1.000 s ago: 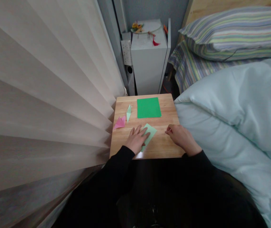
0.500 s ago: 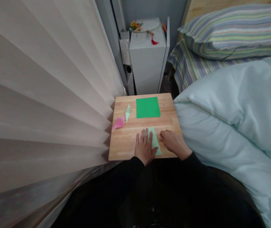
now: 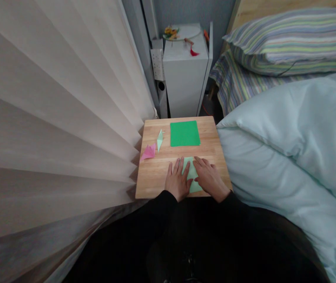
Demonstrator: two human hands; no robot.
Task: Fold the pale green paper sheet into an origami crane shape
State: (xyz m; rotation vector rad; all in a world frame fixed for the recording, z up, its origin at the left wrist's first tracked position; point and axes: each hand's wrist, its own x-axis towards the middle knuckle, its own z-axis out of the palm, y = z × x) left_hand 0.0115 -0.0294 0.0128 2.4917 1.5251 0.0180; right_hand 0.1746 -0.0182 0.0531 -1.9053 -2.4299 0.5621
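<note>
Wooden tabletop (image 3: 153, 177) bearing pale green paper (image 3: 192, 170) near the front edge, left hand (image 3: 177, 184) lying wide-spread on the paper's left side, right hand (image 3: 211, 179), earlier curled alongside, now laying extended fingers on its right side, paper narrowing toward the far end

The left hand (image 3: 178, 184) and right hand (image 3: 210, 179) cover both side margins of the pale green paper (image 3: 192, 173); its full outline is hidden. Fold detail on the pink folded paper (image 3: 149, 151) is too small to resolve. The right picture edge cuts off the striped pillow (image 3: 297, 39) and duvet (image 3: 288, 129); the left edge cuts off the curtain (image 3: 68, 129). Small yellow items (image 3: 171, 32) are indistinct.
</note>
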